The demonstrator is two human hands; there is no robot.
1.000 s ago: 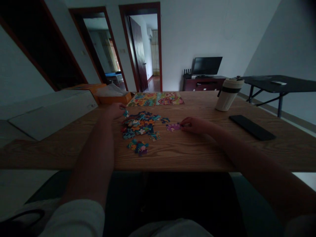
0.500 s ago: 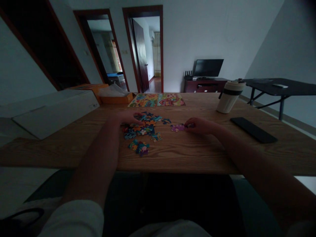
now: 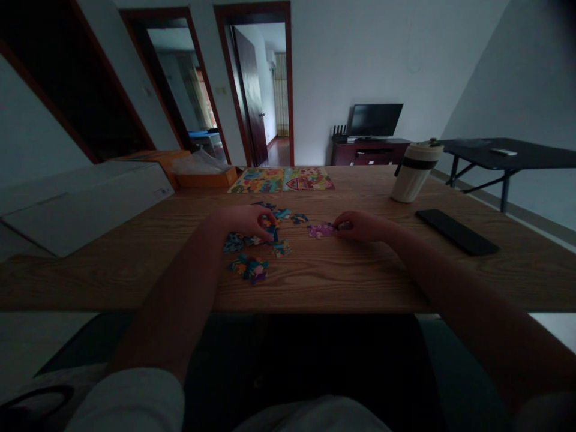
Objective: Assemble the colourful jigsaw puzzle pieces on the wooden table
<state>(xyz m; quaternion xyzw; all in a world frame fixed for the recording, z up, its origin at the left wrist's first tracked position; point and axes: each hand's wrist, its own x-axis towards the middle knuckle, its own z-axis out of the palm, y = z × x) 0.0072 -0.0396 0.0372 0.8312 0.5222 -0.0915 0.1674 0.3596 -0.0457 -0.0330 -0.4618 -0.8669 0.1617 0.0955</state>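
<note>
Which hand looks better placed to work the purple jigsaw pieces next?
Probably the right hand: it touches the purple jigsaw pieces, while the left hand sits over the main pile, further from them.

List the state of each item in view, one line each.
left hand: fingers curled down onto the loose jigsaw pieces
loose jigsaw pieces: scattered flat on the wooden table
right hand: fingertips against the purple jigsaw section
purple jigsaw section: flat on the table, apart from the loose pieces
two picture cards: flat, side by side
tumbler: upright, lid on
black phone: flat, screen dark
monitor: screen dark
door: open
</note>
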